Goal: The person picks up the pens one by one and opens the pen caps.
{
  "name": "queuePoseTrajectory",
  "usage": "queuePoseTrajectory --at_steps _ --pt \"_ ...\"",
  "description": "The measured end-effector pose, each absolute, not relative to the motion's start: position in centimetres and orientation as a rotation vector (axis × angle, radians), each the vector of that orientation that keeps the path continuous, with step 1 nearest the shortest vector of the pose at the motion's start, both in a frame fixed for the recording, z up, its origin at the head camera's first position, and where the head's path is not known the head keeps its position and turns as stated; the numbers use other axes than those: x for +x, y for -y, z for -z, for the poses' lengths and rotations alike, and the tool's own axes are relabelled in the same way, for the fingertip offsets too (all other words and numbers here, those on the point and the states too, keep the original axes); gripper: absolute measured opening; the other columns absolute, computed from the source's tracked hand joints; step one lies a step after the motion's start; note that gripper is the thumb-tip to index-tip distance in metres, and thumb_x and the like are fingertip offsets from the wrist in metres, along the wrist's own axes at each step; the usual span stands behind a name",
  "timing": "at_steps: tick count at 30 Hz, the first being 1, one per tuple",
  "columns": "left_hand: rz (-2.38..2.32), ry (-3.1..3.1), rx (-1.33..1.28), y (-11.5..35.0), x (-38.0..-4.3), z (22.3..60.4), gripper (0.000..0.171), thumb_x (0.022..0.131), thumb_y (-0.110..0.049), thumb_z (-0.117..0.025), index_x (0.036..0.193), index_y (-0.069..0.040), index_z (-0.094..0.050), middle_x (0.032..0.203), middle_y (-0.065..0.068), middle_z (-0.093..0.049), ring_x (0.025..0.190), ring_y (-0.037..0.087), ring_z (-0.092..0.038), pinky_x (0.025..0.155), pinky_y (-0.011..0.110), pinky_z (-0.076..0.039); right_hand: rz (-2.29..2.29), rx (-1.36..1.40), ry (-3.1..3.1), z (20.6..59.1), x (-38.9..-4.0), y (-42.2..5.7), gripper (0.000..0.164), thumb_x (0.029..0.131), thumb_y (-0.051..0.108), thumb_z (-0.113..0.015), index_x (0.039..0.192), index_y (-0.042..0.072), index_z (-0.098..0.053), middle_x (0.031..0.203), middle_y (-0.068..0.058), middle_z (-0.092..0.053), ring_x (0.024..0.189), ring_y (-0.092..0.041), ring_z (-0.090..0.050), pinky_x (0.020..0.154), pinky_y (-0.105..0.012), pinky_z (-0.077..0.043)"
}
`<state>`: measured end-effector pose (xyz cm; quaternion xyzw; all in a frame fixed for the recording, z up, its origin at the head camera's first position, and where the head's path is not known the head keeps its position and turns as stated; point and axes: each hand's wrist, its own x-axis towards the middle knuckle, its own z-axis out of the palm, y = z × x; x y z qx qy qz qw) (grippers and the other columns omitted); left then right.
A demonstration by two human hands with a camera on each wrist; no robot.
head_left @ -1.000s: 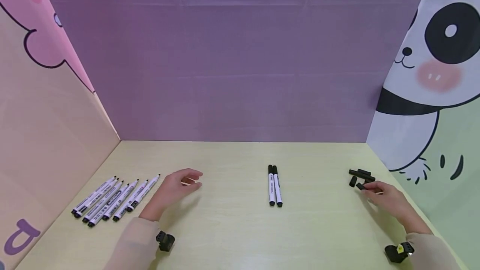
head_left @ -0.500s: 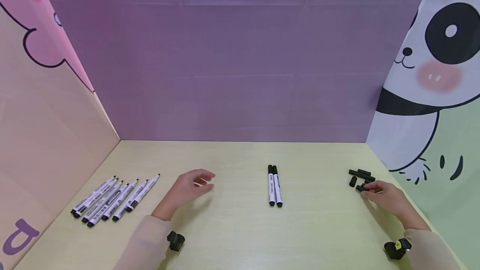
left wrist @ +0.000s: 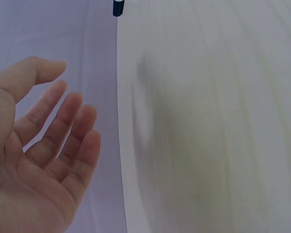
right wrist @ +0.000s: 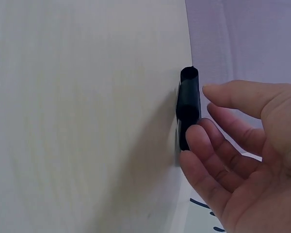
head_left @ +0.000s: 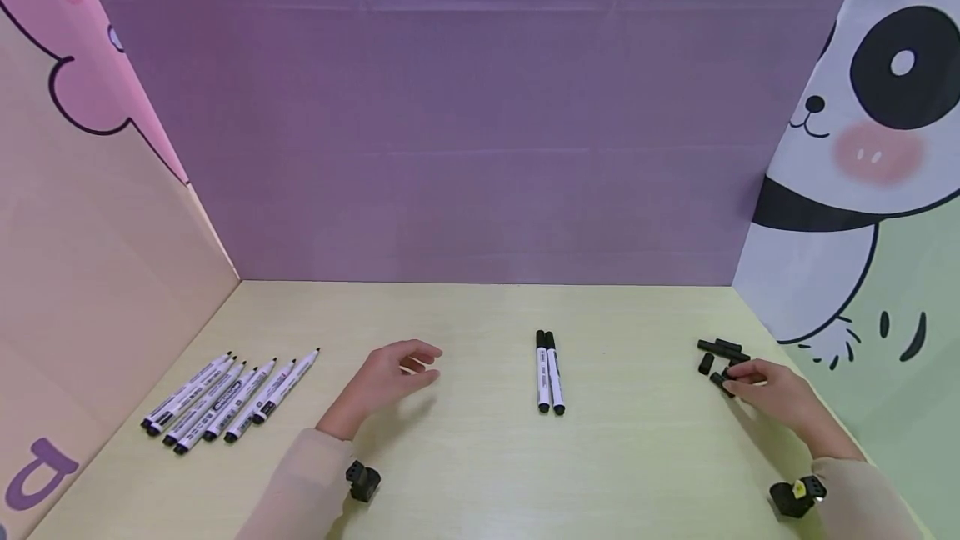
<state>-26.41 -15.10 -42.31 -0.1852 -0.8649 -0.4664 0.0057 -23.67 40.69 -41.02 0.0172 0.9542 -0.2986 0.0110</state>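
My left hand (head_left: 396,370) hovers over the table left of the middle, fingers loosely curved and nothing in them. In the left wrist view, that hand (left wrist: 46,131) shows an empty palm. My right hand (head_left: 776,397) is at the table's right side, thumb and forefinger tips right at a black marker cap (head_left: 720,382). From the right wrist view, the cap (right wrist: 188,99) lies just beyond the thumb tip of my loosely curved right hand (right wrist: 247,145), with no finger wrapped round it. More black caps (head_left: 723,348) lie just behind it.
Two capped markers (head_left: 549,373) stand side by side, lying lengthwise, on the table's middle. Several uncapped white markers (head_left: 225,402) lie slanted in a row at the left. Purple (head_left: 480,140) and cartoon-printed (head_left: 885,107) walls bound the table (head_left: 480,473).
My left hand has moved right, away from the uncapped markers. Beside my right fingertips, the nearest cap has shifted slightly towards me and turned. The two capped markers have stayed put.
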Motion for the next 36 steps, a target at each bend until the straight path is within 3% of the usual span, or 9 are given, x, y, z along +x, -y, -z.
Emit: queuePoseTrajectory --at_steps 5,16,36 --pt "1.496 2.714 -0.595 14.0 -26.7 42.5 0.029 0.093 -0.017 -0.073 0.119 -0.006 -0.07 0.114 0.011 -0.068 0.098 0.022 -0.064 0.085 0.039 -0.051 0.944 0.066 -2.967 40.6 -23.6 -40.4 0.041 0.098 0.028 -0.065 0.118 -0.007 -0.061 0.105 -0.016 -0.064 0.097 -0.034 -0.057 0.073 -0.038 -0.045" --pt "1.552 2.755 -0.57 11.3 -27.5 43.0 0.026 0.092 -0.019 -0.074 0.117 -0.01 -0.072 0.111 0.006 -0.068 0.097 0.019 -0.062 0.084 0.039 -0.05 0.96 -0.04 -3.031 40.3 -23.6 -39.3 0.036 0.097 0.025 -0.068 0.115 -0.006 -0.064 0.099 -0.008 -0.067 0.087 -0.019 -0.057 0.072 -0.036 -0.046" --pt "1.556 2.811 -0.582 6.2 -28.7 42.6 0.027 0.09 -0.023 -0.076 0.113 -0.01 -0.073 0.103 0.0 -0.067 0.094 0.018 -0.062 0.08 0.035 -0.051 1.085 -0.187 -3.001 39.9 -24.4 -36.0 0.034 0.095 0.021 -0.071 0.116 -0.005 -0.065 0.101 -0.009 -0.067 0.088 -0.02 -0.061 0.065 -0.027 -0.049"
